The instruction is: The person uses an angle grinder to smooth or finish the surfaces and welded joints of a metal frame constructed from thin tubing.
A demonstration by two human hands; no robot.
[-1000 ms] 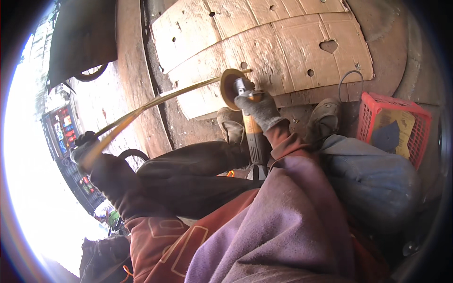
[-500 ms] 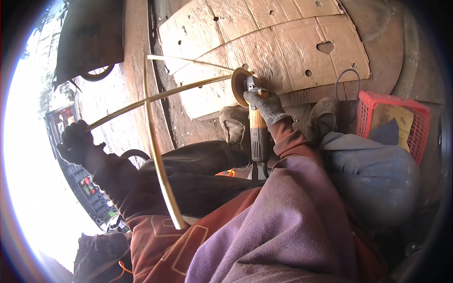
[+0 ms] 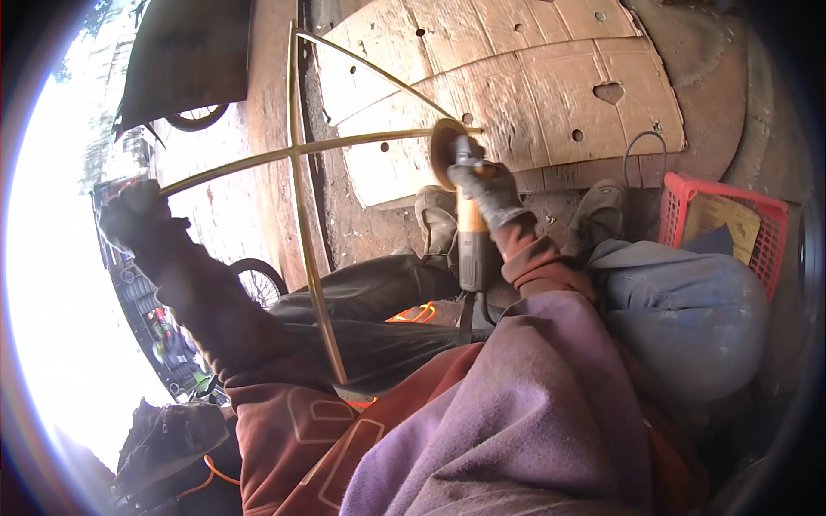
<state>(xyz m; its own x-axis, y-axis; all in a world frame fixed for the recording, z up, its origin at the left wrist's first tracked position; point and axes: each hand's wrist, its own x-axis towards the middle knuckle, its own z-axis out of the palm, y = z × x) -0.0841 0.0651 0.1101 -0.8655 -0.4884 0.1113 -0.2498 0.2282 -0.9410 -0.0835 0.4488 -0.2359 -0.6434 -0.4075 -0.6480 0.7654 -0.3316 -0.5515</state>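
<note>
1. Cardboard sheets (image 3: 516, 112), the largest, lie at one o'clock from the middle of my view. The cutting area is in front of them; if sparks come, I think the dry cardboard could scorch.
2. The gold frame (image 3: 294, 151), made of thin bars, is between ten and eleven o'clock. Its one long bar reaches from nine o'clock toward the grinder. I judge that this length, supported by one hand, can shake or swing, and then the cut would wander.
3. The red crate (image 3: 673, 209) stands at three o'clock, holding paper-like pieces. It is apart from the tool, so I worry less.
4. The angle grinder (image 3: 471, 245) is just right of the middle, its head toward twelve o'clock. A twist of the disc in the bar could make it kick.
5. The left shoe (image 3: 436, 219) appears just below the disc; a slip downward could reach it.
6. The left hand (image 3: 138, 215), at nine o'clock, is closed around the bar's end. Its fingers are too dark for me to judge firmness.
7. The right hand (image 3: 489, 191), between one and two o'clock, is wrapped around the grinder's neck, near the disc.
8. The disc (image 3: 446, 153) is near twelve o'clock, beside the bars; I cannot tell whether it touches.
</note>
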